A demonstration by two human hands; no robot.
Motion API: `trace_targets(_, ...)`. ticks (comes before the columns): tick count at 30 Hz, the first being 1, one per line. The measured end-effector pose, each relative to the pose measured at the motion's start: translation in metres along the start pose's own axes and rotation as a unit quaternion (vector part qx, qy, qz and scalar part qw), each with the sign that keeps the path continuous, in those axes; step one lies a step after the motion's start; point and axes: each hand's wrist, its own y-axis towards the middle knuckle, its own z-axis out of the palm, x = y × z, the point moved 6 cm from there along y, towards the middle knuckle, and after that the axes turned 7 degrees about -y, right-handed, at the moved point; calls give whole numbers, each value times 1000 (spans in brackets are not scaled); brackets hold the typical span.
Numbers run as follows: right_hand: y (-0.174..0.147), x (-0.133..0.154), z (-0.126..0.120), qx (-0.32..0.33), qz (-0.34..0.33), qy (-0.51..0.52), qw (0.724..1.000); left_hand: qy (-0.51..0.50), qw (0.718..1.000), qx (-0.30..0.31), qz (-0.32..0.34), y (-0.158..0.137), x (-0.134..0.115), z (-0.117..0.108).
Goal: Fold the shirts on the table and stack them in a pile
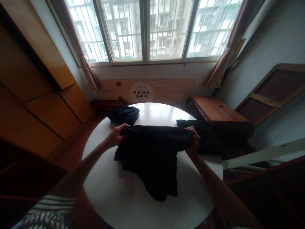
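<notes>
A black garment (152,156) is stretched between my two hands above the round white table (133,203), its lower part hanging or lying toward me. Its exact kind is too dark to make out. My left hand (119,134) is closed on its upper left corner. At the upper right corner, my right hand (194,141) grips the cloth with fingers wrapped round it. Behind my left hand lies a bunched dark blue cloth (123,115). Beside my right hand rests a dark stack of folded cloth (209,140), partly hidden by that hand.
Past the table's right side stands a wooden side table (218,108), with a wood-framed panel (274,92) leaning against the wall. A pale wooden bar (264,154) reaches toward the table at right. Yellow-brown cabinets (47,111) line the left. Barred windows (164,28) are at the back.
</notes>
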Motion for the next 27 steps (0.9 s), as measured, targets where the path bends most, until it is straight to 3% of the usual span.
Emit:
trace_targets(2, 5, 1, -14, -29, -13, 31, 999, -66, 997, 28, -5, 4, -13, -14)
trace_targets(4, 8, -4, -17, -13, 19, 54, 998, -93, 986, 130, -51, 8, -14, -18)
trace_targets(6, 9, -12, -13, 24, 64, 68, 995, -65, 957, 254, -122, 6, -3, -13)
trace_targets(8, 9, -19, -10, 50, 108, 75, 990, 7, 933, 317, -170, 4, 13, -10)
trace_targets(10, 10, -21, -10, 59, 128, 60, 988, 74, 945, 277, -160, 9, 21, -9)
trace_targets(12, 13, -13, -11, 76, 102, 27, 991, 102, 976, 165, -101, 18, 13, -10)
trace_targets(14, 17, 10, -7, 112, 14, -8, 994, 82, 994, 62, -38, 22, -8, -9)
trace_targets(16, 17, 38, 8, 179, -71, -30, 981, 32, 999, 16, -3, 21, -32, 1)
trace_targets(19, 5, 72, 48, 296, -113, -44, 948, -65, 996, 14, 65, 17, -75, 24)
trace_targets(22, -9, 87, 86, 361, -86, -7, 929, -130, 976, 89, 152, 5, -113, 49)
trace_targets(24, -10, 86, 95, 334, -43, 32, 941, -132, 968, 123, 173, -4, -123, 55)
trace_targets(27, -1, 72, 79, 221, 45, 95, 969, -89, 984, 42, 147, -13, -106, 36)
